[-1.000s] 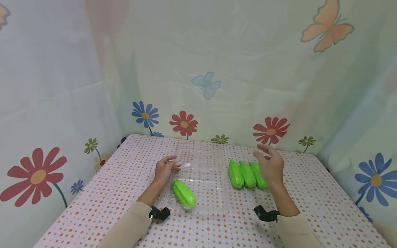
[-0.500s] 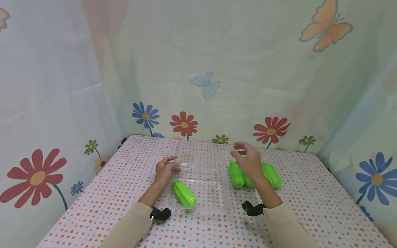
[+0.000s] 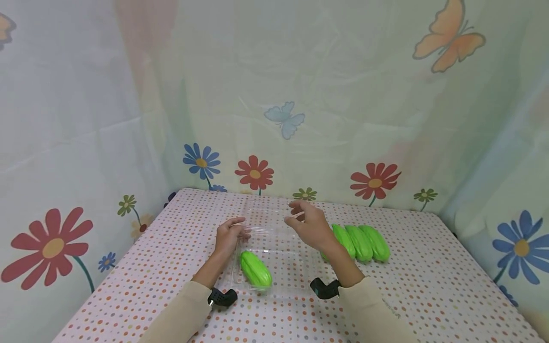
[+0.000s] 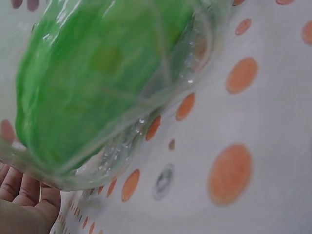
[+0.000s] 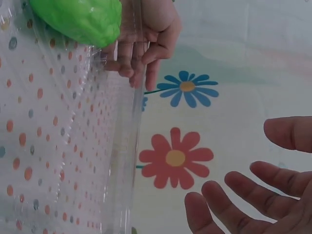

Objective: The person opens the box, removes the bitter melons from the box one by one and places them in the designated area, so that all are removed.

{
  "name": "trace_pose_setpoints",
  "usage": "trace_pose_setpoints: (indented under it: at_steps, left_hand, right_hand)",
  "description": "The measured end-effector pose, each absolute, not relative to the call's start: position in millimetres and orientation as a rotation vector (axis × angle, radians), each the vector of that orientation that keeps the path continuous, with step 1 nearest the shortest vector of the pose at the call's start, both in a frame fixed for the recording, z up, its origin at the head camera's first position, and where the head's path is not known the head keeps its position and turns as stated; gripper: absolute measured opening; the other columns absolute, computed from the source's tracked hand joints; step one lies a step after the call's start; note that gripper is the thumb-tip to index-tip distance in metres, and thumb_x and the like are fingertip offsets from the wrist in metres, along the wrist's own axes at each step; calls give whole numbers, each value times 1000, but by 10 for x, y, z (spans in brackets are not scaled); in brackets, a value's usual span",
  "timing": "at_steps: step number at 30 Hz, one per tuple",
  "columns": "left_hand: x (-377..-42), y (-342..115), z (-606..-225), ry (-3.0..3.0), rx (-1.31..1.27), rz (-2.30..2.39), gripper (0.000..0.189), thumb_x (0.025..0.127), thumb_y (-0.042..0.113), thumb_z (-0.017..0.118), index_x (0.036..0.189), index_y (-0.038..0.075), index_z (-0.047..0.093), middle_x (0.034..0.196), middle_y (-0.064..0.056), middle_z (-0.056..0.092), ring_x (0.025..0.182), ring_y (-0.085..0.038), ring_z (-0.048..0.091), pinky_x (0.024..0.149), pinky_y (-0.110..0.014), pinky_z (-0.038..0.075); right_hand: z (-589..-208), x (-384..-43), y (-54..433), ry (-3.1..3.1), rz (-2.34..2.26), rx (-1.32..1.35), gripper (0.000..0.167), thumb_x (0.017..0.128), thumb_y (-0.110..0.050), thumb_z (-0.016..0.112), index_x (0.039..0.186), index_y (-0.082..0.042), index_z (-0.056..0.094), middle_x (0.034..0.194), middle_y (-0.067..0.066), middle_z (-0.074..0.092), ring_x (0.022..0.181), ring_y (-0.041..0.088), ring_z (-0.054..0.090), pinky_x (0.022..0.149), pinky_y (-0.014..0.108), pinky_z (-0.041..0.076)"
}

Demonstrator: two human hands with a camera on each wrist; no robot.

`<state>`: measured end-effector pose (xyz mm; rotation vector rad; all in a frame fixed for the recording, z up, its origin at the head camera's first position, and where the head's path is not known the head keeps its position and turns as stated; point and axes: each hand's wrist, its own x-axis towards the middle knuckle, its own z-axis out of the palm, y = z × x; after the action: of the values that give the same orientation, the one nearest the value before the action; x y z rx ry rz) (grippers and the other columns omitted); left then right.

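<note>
A clear plastic clamshell box (image 3: 293,269) lies on the dotted tablecloth with its lid (image 3: 261,207) folded back. Inside, on the left, rests one bright green, ridged, gourd-like vegetable (image 3: 256,269). My left hand (image 3: 227,237) holds the box's left rim near the hinge; in the right wrist view its fingers (image 5: 125,58) show through the transparent wall. Over the box's right side hovers my right hand (image 3: 312,225), holding nothing. Its thumb and fingers (image 5: 248,200) are spread and relaxed in the right wrist view. Close up, the left wrist view shows the green vegetable (image 4: 97,73) behind plastic.
Several similar green vegetables (image 3: 360,243) lie side by side to the right of the box, partly hidden by my right forearm. A printed fabric backdrop (image 3: 326,143) with flowers and butterflies rises behind the table's far edge.
My right hand has swept left, from over the row of green vegetables to above the box's right side. The left hand and the vegetable in the box stay put.
</note>
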<state>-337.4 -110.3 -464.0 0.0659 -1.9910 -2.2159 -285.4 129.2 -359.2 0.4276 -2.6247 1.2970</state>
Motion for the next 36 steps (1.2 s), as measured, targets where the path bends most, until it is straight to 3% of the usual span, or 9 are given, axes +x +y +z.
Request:
trace_pose_setpoints:
  at_steps: [12,19,26,31,36]
  left_hand:
    - [-3355,-1108,-4678,-2015,41,-2196,45,87,0,54,130,-6,63,102,-28,73,73,-23,74,65,-31,60]
    - [-3358,-1105,-4658,-2018,40,-2203,46,87,1,53,131,-6,62,104,-30,72,70,-18,72,64,-29,59]
    - [-3353,-1122,-4663,-2047,17,-2187,46,89,3,51,134,-5,61,105,-28,73,78,-28,74,69,-32,61]
    - [-3343,-1125,-4648,-2060,20,-2173,47,87,2,51,133,-4,61,101,-24,74,71,-21,70,68,-32,59]
    - [-3351,-1108,-4653,-2028,15,-2192,47,87,-1,50,132,-8,60,101,-28,73,67,-13,68,65,-28,57]
  right_hand:
    - [-3719,-2847,941,-2801,1275,523,36,95,-24,70,127,-7,65,117,11,67,100,26,66,76,40,58]
    - [-3724,-2831,782,-2909,1173,596,36,95,-23,70,126,-7,64,119,16,66,100,29,65,79,45,57]
    - [-3780,-2788,628,-3003,1061,728,42,94,-23,70,129,0,63,121,18,66,106,32,65,84,47,57]
    - [-3805,-2756,521,-3056,963,828,48,94,-25,71,132,3,62,125,20,67,114,35,65,91,47,56]
    - [-3826,-2718,441,-3105,854,892,53,94,-26,70,137,3,59,128,20,66,113,32,65,86,42,56]
